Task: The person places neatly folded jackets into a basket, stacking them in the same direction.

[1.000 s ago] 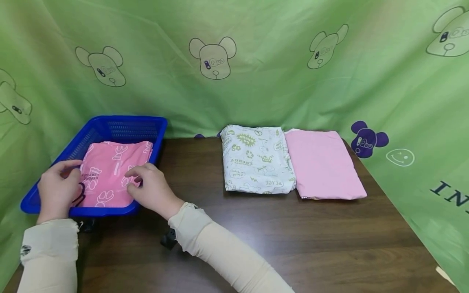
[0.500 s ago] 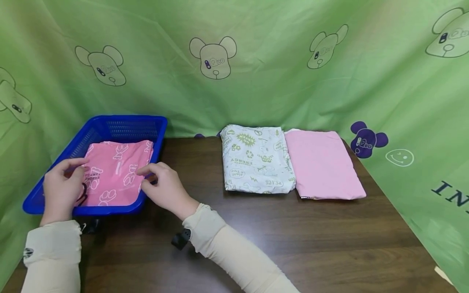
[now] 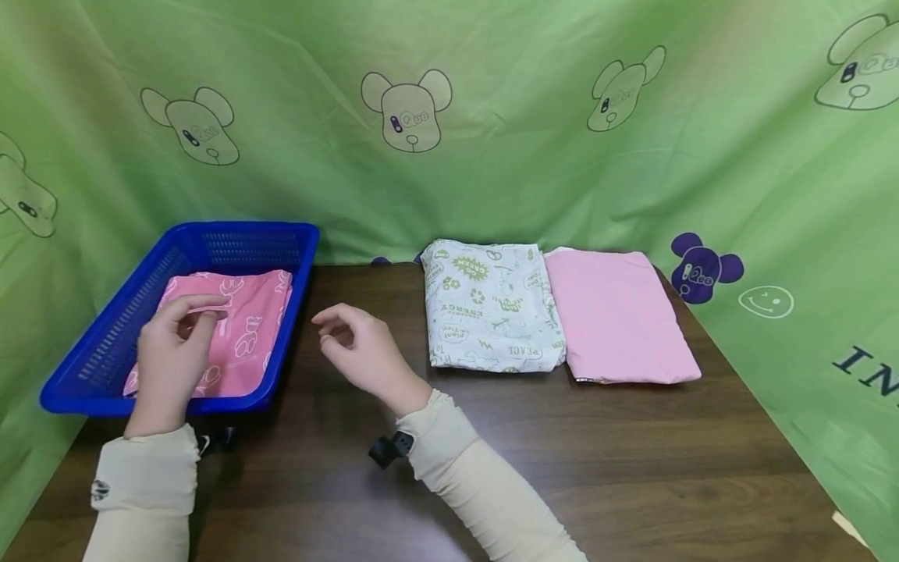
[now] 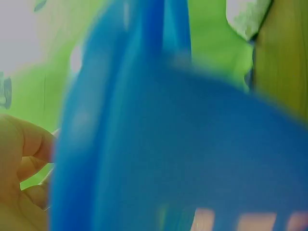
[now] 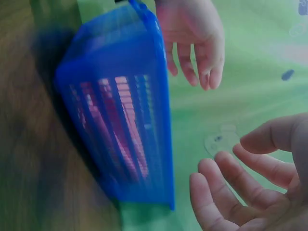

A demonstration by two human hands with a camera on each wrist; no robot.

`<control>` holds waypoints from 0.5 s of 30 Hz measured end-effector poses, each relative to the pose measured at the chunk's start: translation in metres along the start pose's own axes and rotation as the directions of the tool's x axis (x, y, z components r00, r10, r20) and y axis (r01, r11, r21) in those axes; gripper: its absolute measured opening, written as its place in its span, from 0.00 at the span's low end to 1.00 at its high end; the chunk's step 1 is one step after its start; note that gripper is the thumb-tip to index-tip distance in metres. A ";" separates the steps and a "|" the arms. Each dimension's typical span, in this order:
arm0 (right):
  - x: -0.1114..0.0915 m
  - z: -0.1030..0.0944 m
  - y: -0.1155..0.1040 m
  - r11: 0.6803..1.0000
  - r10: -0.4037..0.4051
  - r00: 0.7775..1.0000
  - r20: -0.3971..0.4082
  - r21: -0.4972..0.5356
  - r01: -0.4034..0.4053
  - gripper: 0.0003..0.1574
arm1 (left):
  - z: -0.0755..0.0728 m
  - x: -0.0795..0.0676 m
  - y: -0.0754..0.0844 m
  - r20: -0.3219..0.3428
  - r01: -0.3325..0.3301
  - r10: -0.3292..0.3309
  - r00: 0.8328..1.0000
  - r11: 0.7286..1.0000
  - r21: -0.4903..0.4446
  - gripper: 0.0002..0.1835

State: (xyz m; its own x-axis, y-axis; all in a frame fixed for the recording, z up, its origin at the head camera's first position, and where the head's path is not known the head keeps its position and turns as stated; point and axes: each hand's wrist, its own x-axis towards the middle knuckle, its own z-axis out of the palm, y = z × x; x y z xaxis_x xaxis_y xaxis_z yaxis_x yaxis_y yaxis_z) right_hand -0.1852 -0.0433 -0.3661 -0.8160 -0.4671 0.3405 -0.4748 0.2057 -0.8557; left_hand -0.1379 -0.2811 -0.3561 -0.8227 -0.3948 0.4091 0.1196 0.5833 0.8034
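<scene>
A folded pink cloth with white line drawings [image 3: 249, 343] lies in the blue plastic basket [image 3: 101, 359] at the left of the head view. Over the basket's near part hovers my left hand [image 3: 172, 355], fingers loosely bent and nothing between them; it covers part of the cloth. My right hand [image 3: 368, 355] is just right of the basket, above the table, fingers relaxed and holding nothing. In the right wrist view both the right hand [image 5: 255, 187] and the left hand [image 5: 197, 38] show spread, bare fingers near the basket wall [image 5: 156, 120].
Right of centre on the brown wooden table [image 3: 632, 476] lie a folded white cloth with green print [image 3: 492, 312] and a folded plain pink cloth [image 3: 621, 320], edge against edge. A green printed curtain [image 3: 506, 172] hangs behind and at the sides.
My right hand has moved right, away from the pink cloth and past the basket's rim. The left hand has shifted right from the basket's left side, over the cloth. The basket stays put.
</scene>
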 end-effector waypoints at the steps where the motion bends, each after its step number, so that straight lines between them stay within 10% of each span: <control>1: -0.001 -0.004 0.000 1.000 0.004 1.000 0.002 -0.007 -0.004 0.17 | 0.004 -0.002 0.003 0.009 -0.019 0.019 1.000 1.000 -0.015 0.14; 15: -0.015 -0.066 0.001 0.989 0.040 0.996 -0.074 -0.140 -0.050 0.14 | 0.058 -0.012 0.047 0.130 -0.158 0.197 0.972 0.952 -0.262 0.10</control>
State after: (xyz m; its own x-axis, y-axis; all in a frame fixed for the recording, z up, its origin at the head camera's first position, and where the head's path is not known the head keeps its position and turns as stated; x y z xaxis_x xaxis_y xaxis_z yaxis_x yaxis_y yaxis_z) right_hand -0.1951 0.0207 -0.3462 -0.8563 -0.3937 0.3342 -0.4752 0.3474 -0.8084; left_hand -0.1544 -0.2078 -0.3478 -0.8482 -0.1760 0.4996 0.3896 0.4318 0.8135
